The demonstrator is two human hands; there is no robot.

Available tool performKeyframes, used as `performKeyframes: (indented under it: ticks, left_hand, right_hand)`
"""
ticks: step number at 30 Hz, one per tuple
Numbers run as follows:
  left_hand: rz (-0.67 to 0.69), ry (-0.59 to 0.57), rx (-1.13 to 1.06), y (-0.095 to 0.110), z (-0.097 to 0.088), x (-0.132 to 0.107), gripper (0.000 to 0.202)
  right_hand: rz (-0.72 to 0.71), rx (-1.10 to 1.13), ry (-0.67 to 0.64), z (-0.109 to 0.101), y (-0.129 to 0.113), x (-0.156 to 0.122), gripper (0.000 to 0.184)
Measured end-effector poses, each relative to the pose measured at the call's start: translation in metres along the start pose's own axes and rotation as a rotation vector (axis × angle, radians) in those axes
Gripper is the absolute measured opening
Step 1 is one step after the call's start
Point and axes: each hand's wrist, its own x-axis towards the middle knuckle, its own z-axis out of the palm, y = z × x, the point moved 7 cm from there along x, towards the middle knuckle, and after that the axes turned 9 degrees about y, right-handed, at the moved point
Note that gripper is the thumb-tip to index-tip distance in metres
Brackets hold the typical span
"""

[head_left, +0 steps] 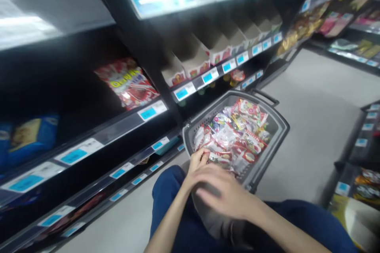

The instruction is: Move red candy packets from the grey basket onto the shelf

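Work at the gray basket (265, 156) appeared to be in hand, the snack packets (225, 136) being heaped inside it; the left hand (198, 162) was bent at its near end, grip uncertain, and the right hand (222, 187) was held loosely parted, with nothing seen grasped. For any packet to be lifted, a clean pinch would be needed. The near rim was partly covered, and the right fingers were blurred.
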Motion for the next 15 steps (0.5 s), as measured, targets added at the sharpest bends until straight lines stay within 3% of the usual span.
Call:
performKeyframes:
  ticks: [3,5,7,11,13,15]
  left_hand:
    - [-0.117,0.152,-0.241,-0.017,-0.013,0.003,0.043]
    - [-0.13,0.23,-0.347,-0.023,-0.018,0.003,0.045]
    - [-0.172,0.295,-0.475,-0.027,-0.02,0.003,0.047]
    - [-0.317,0.342,-0.684,-0.031,-0.017,0.002,0.055]
    - [-0.342,0.345,-0.678,-0.03,-0.016,0.004,0.055]
    - [-0.356,0.328,-0.66,-0.03,-0.016,0.008,0.058]
  right_hand:
    - [0.247,-0.066,0.363,-0.035,0.052,0.005,0.058]
    - [0.368,-0.083,0.447,-0.036,0.087,0.001,0.081]
    - [0.446,0.004,0.42,-0.027,0.108,0.0,0.089]
    - [0.513,0.292,0.116,0.002,0.104,0.008,0.055]
    - [0.59,0.34,0.095,0.006,0.099,0.009,0.039]
    - [0.697,0.371,0.187,0.003,0.103,0.006,0.035]
